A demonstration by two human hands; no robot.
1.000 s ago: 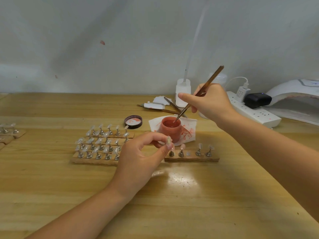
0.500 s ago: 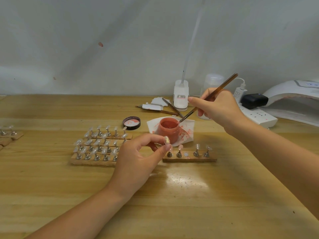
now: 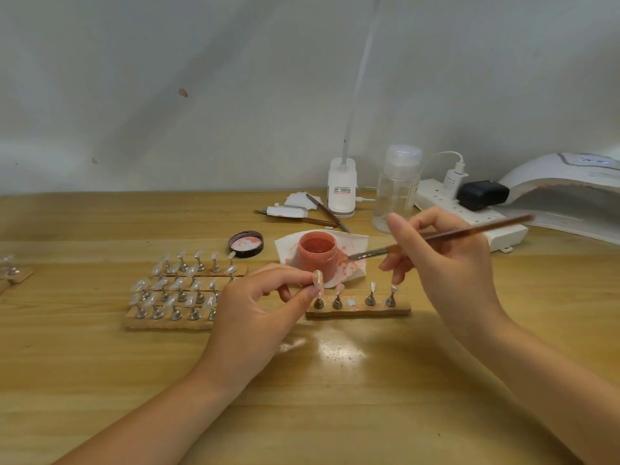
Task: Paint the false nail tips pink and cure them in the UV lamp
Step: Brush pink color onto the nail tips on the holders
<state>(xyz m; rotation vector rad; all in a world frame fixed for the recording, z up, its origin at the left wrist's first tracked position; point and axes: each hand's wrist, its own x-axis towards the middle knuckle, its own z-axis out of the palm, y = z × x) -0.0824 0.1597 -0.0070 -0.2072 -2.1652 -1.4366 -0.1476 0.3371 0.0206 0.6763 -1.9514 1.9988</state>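
Observation:
My left hand (image 3: 258, 313) pinches a small stand with a clear nail tip (image 3: 317, 278) between thumb and forefinger, just above the left end of a short wooden strip (image 3: 359, 310) of stands. My right hand (image 3: 446, 263) holds a thin brush (image 3: 436, 237), its bristle end lying beside the open pink paint jar (image 3: 317, 251), over the stained tissue (image 3: 352, 260). On the strip one tip (image 3: 339, 289) looks pink. The UV lamp (image 3: 570, 193) stands at the far right.
A wooden block (image 3: 174, 322) with several clear tips on stands lies to the left. The jar's lid (image 3: 246, 243), spare brushes (image 3: 322, 214), a clear pump bottle (image 3: 397, 187), a white lamp base (image 3: 341, 191) and a power strip (image 3: 483, 223) line the back.
The right hand has lifted the brush out of the paint jar and drawn it right and down, so the brush now lies flatter. The left hand has kept its hold on the tip.

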